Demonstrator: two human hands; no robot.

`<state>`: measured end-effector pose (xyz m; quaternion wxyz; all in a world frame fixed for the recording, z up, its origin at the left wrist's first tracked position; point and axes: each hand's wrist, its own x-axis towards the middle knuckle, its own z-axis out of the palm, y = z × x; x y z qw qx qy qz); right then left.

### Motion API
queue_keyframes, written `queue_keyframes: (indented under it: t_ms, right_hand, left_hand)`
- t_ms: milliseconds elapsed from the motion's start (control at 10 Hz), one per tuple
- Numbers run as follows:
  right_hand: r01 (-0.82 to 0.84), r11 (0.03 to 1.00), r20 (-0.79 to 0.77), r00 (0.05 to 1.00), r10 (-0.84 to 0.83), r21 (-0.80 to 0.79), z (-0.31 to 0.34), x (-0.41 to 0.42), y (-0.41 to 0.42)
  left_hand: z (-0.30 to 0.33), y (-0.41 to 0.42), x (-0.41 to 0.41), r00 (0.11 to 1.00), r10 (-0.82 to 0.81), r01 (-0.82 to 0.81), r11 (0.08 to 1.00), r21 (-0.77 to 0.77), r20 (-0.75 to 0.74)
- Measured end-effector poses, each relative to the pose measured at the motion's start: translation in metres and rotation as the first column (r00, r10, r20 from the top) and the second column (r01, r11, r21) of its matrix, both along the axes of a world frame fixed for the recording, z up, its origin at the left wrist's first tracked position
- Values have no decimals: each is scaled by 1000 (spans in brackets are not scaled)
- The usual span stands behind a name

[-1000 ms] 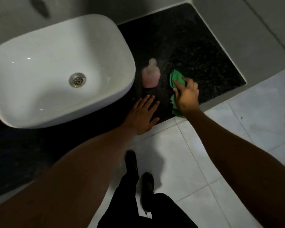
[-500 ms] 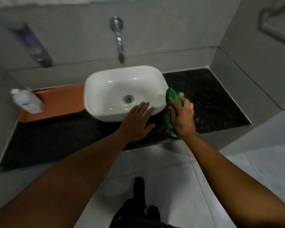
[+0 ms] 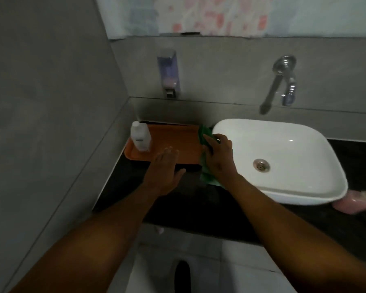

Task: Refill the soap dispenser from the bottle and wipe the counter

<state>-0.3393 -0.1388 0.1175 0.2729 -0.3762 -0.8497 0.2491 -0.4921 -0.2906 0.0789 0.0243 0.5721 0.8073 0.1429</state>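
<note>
**Cloth in hand between tray and basin**

While the right hand (image 3: 219,159) curls its fingers round a green cloth (image 3: 205,144), the cloth hangs in the narrow gap between an orange tray (image 3: 178,140) and a white basin (image 3: 283,157), its lower end showing below the wrist over the dark counter (image 3: 178,199). The left hand (image 3: 164,170) lies flat with fingers straight and together, its fingertips over the tray's near edge; whether it presses on the tray or hovers above it cannot be told.

On the far left corner of the tray stands a white bottle (image 3: 140,136), upright and capped, apart from the left fingertips. The basin rim sits just beside the right knuckles and hems that hand in on its right. On the grey wall behind the tray hangs the soap dispenser (image 3: 168,72), well above both hands, pinkish liquid low inside it. A metal tap (image 3: 280,81) juts from the wall over the basin. At the counter's right end, partly behind the basin's near corner, lies a blurred pink bottle (image 3: 351,201).
</note>
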Motion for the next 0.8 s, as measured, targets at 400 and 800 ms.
queue_keyframes:
  t_ms: [400, 800]
  right_hand:
    - [75, 985, 245, 969, -35, -156, -117, -162, 77]
    - [15, 964, 242, 969, 52, -267, -122, -159, 76]
  left_hand:
    - [-105, 69, -118, 979, 57, -44, 997, -69, 198]
    - [-132, 72, -124, 979, 88, -52, 981, -189, 185]
